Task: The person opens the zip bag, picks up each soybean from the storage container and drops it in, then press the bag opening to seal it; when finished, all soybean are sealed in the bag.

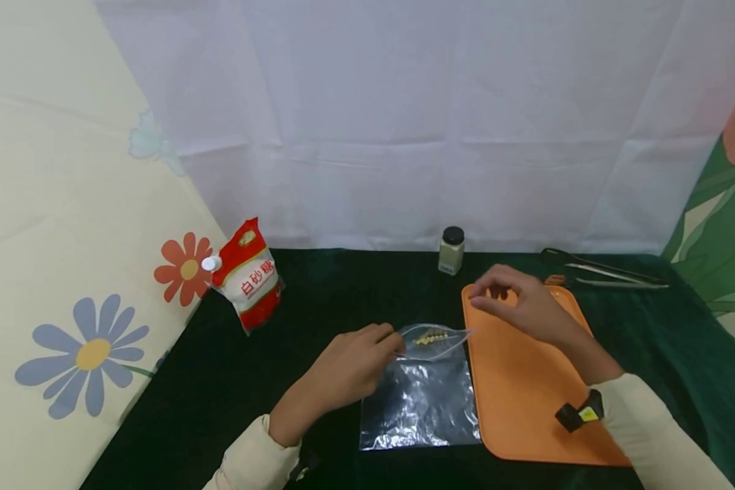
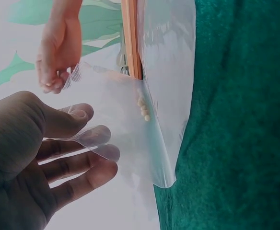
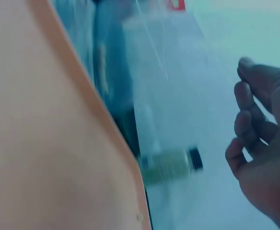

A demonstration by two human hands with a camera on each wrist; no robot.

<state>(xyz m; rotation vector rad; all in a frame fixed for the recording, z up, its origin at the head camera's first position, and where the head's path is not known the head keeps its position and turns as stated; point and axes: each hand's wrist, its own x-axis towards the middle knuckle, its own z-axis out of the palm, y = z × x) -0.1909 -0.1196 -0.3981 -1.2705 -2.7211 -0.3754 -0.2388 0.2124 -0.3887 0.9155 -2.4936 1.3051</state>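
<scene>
My left hand [image 1: 356,362] pinches the rim of a clear zip bag [image 1: 419,412] between thumb and fingers; the left wrist view shows the film [image 2: 97,139] in that grip. The bag's mouth gapes, and its lower part lies flat on the dark green cloth. Small pale-yellow round pieces [image 1: 431,337] show through the bag near its mouth, in a short row. Above the far end of an orange cutting board [image 1: 520,401] hovers my right hand [image 1: 523,307], its fingers loosely curled. In the right wrist view no thing shows between the fingertips [image 3: 246,62].
A red and white sugar bag [image 1: 258,286] with a white cap stands at the left. Near the back edge is a small black-lidded jar [image 1: 451,250]. Tongs [image 1: 612,269] and a fork-like brown-tipped utensil [image 1: 557,280] lie behind the board. A white cloth [image 1: 367,122] hangs behind.
</scene>
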